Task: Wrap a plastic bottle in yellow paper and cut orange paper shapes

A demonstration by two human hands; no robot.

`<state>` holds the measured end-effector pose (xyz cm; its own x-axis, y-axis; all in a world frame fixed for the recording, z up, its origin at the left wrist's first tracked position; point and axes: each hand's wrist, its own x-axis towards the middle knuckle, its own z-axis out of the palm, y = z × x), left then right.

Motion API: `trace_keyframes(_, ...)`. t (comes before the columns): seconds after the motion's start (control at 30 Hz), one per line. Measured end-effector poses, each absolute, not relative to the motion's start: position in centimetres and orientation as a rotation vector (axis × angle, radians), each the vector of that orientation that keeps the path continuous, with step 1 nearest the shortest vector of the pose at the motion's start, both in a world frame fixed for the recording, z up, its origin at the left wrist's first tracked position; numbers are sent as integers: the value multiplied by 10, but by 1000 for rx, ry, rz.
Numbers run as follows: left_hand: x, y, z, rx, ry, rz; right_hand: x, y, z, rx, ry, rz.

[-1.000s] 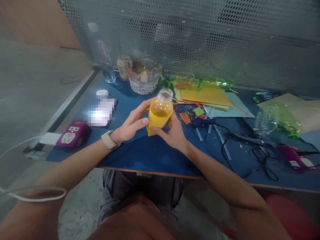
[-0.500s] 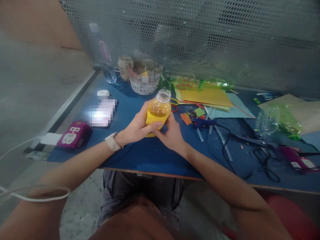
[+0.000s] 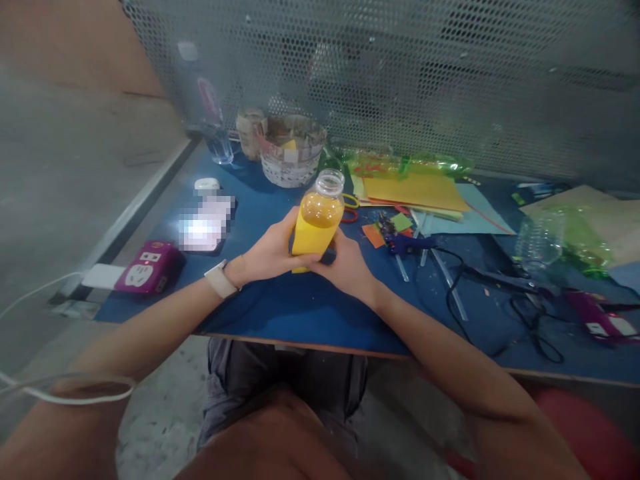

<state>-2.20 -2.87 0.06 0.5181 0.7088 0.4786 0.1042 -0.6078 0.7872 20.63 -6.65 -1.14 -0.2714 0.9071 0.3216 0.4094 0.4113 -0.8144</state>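
Note:
A clear, capless bottle (image 3: 320, 217) with a yellow wrap around its body leans slightly to the right in front of me. My left hand (image 3: 273, 252) grips its left side, fingers behind it and thumb across the lower front. My right hand (image 3: 346, 267) closes on the lower right side, thumb near the left one. Behind the bottle, scissors with yellow and red handles (image 3: 351, 200) are partly hidden. A blue glue gun (image 3: 407, 243) lies right of my right hand, among small colored paper scraps (image 3: 374, 235) and clear glue sticks (image 3: 453, 287).
A paper-covered basket (image 3: 290, 163) and a tall clear bottle (image 3: 219, 143) stand at the back left. Colored paper sheets (image 3: 415, 190) and green plastic bottle pieces lie behind right. A purple power adapter (image 3: 150, 270) sits left; black cords (image 3: 535, 333) trail at right. Mesh panel (image 3: 400, 80) borders the back.
My thumbs have slid lower on the bottle, leaving more of the yellow wrap visible. The bottle stays in both hands, nearly in the same place.

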Motion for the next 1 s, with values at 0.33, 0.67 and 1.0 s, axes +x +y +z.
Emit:
trace_keyframes(0.33,-25,-21,-17,2065,690,957,209,-65,-21,-1207,-1929,695)
trace_keyframes(0.67,-16,-32,-1,1827,754,1066,210,-74,-15,-1021,-1684,977)
trace_keyframes(1.0,-14,-37,2,1779,786,1004,209,-75,-12,-1028,-1620,1030)
